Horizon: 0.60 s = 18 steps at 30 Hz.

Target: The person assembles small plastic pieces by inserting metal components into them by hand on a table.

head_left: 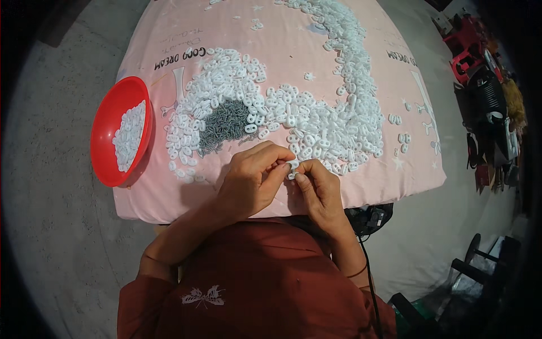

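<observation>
Close to the near edge of the pink cloth, my left hand and my right hand meet fingertip to fingertip. Between them is a small white oval plastic piece with holes, pinched by both hands. Whether a screw is in it is too small to tell. Just beyond my left hand lies a heap of small grey metal screws. White oval pieces are heaped around the screws, and a larger pile of similar pieces spreads beyond my right hand.
A red bowl holding white pieces stands at the table's left edge. The pink printed cloth covers the table. A few loose pieces lie to the right. Red plastic stools and other belongings stand on the floor at far right.
</observation>
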{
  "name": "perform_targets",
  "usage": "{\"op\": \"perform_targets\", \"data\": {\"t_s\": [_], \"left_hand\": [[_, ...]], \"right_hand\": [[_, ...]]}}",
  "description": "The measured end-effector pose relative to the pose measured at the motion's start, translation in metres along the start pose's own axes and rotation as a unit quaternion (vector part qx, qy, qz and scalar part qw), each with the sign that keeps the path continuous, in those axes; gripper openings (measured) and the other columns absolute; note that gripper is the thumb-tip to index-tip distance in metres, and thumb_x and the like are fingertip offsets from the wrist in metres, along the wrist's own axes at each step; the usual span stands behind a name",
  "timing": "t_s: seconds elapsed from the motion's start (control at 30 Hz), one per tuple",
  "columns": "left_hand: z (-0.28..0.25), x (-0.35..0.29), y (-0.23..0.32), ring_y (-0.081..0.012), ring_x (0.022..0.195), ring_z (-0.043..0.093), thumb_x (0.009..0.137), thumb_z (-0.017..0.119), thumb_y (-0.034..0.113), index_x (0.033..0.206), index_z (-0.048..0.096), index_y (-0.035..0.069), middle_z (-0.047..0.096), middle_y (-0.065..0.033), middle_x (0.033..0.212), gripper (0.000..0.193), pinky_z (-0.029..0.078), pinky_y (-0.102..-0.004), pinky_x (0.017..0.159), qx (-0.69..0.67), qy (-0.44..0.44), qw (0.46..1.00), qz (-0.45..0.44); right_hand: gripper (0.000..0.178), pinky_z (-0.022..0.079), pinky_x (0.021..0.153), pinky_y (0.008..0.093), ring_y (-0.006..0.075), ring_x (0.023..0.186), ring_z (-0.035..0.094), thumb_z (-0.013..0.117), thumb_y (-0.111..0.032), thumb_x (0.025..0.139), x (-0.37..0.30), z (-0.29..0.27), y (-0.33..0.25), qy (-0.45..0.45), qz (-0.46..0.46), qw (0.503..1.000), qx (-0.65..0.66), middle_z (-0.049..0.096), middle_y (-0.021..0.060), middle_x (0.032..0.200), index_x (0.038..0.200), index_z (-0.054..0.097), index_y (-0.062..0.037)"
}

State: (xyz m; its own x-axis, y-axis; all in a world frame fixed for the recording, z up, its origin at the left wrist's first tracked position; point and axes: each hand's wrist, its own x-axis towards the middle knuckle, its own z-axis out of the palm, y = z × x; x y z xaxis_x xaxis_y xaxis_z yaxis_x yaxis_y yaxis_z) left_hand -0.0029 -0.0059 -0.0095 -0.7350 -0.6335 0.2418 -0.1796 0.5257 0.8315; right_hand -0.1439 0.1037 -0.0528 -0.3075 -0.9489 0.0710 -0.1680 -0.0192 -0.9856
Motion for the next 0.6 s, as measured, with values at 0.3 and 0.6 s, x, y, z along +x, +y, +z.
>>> {"op": "perform_targets", "data": {"t_s": [0.3,0.6], "left_hand": [[0.0006,0.0010,-0.0013,-0.0247,0.064,0.061,0.084,0.060,-0.004,0.094,0.062,-0.002,0.062,-0.0128,0.080,0.011,0.047,-0.0330,0.055,0.042,0.012,0.997,0.060],[-0.0009,0.0021,0.0010,-0.0254,0.063,0.061,0.083,0.060,-0.004,0.094,0.062,-0.002,0.062,-0.0127,0.080,0.011,0.047,-0.0332,0.055,0.035,0.006,0.998,0.055]], "right_hand": [[0.008,0.047,0.060,0.0317,0.0223,0.062,0.060,0.055,-0.007,0.096,-0.0001,-0.0009,-0.0009,-0.006,0.008,1.000,-0.017,0.060,0.0120,0.072,0.093,0.057,-0.0003],[0.009,0.048,0.060,0.0315,0.0215,0.062,0.060,0.055,-0.008,0.096,0.0009,-0.0021,-0.0058,-0.010,0.000,1.000,-0.027,0.060,0.0114,0.071,0.091,0.056,-0.0003]]}}
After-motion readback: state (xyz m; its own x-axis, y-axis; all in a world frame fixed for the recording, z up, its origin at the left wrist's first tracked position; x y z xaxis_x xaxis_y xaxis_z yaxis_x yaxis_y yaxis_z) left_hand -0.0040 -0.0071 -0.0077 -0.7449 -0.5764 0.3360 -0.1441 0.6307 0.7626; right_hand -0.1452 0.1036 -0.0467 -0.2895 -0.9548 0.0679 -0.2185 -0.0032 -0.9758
